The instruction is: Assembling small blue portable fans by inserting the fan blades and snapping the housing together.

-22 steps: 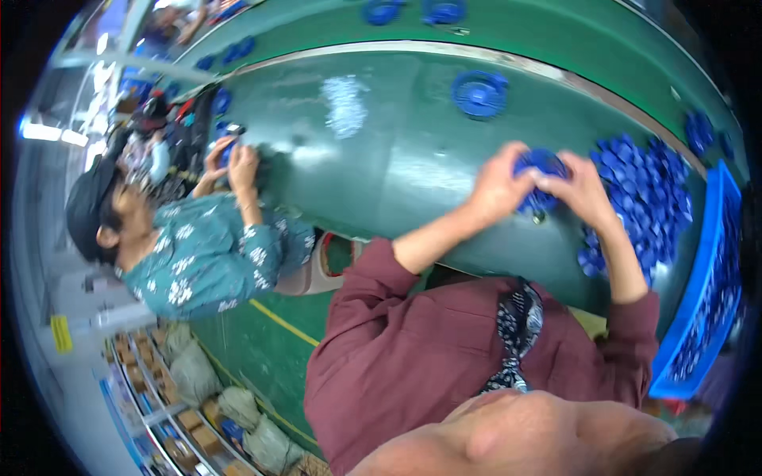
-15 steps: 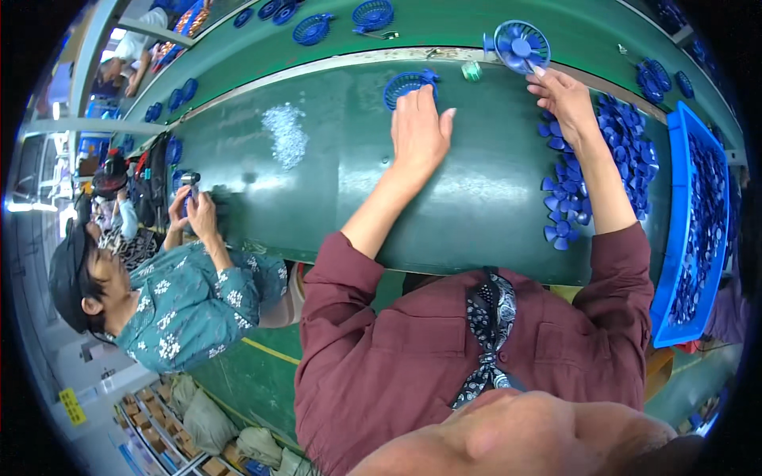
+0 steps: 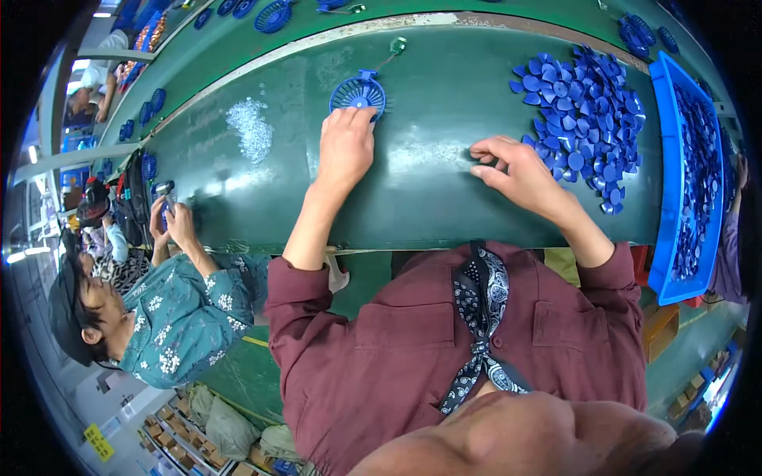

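Observation:
My left hand (image 3: 347,148) rests with bent fingers on the near rim of a round blue fan housing (image 3: 349,94). The housing lies slatted and open side up on the green bench, with a thin wire running from it to a small green circuit board (image 3: 398,46). My right hand (image 3: 517,170) is over the bench to the right, fingers curled and thumb apart from them; nothing shows between them. Right of it lies a heap of blue fan blades (image 3: 591,111).
A blue tray (image 3: 665,198) full of small blue parts stands at the right end. Small clear pieces (image 3: 251,131) lie in a pile at left. Beyond the bench edge runs a green belt carrying fan housings (image 3: 274,16). A co-worker (image 3: 171,309) works at the left.
My right hand has let go of the blue fan it held up at the far edge and has come back nearer me. My left hand stays at the housing. The whole view has shifted.

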Action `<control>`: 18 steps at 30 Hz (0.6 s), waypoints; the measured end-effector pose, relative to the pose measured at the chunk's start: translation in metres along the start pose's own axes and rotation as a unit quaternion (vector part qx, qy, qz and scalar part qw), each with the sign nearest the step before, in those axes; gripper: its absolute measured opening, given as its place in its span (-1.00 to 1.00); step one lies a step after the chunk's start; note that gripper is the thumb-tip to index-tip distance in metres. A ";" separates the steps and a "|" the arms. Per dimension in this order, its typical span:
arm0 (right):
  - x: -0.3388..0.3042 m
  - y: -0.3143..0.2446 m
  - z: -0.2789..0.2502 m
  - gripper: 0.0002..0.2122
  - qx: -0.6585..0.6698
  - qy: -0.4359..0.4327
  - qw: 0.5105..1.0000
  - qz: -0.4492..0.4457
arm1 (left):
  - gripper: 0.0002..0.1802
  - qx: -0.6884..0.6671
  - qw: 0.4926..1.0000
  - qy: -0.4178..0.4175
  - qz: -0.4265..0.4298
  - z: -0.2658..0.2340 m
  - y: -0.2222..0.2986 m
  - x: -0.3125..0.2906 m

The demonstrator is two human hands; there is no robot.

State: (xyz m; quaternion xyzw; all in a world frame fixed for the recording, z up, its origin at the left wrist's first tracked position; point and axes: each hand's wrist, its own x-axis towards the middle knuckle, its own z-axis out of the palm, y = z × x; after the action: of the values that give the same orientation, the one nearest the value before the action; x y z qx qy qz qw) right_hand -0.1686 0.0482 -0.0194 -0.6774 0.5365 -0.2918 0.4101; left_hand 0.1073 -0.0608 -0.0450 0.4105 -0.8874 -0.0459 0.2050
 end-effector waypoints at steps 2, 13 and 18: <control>0.000 0.004 0.005 -0.73 -0.022 0.003 1.000 -0.005 | -0.65 0.039 0.999 0.006 0.005 0.004 0.004 0.006; -0.008 -0.007 0.003 -0.73 -0.097 -0.005 0.994 -0.051 | -0.87 -0.026 0.998 0.026 0.049 0.018 0.026 0.016; -0.003 -0.002 -0.002 -0.74 -0.115 0.023 0.992 -0.046 | -0.81 -0.179 0.969 -0.152 0.082 -0.026 0.015 0.020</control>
State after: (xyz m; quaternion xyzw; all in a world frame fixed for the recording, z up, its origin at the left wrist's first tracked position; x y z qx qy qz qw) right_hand -0.1701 0.0506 -0.0162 -0.7369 0.5441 -0.2623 0.3035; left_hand 0.0954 -0.0634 -0.0106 0.2815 -0.9159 -0.2490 0.1408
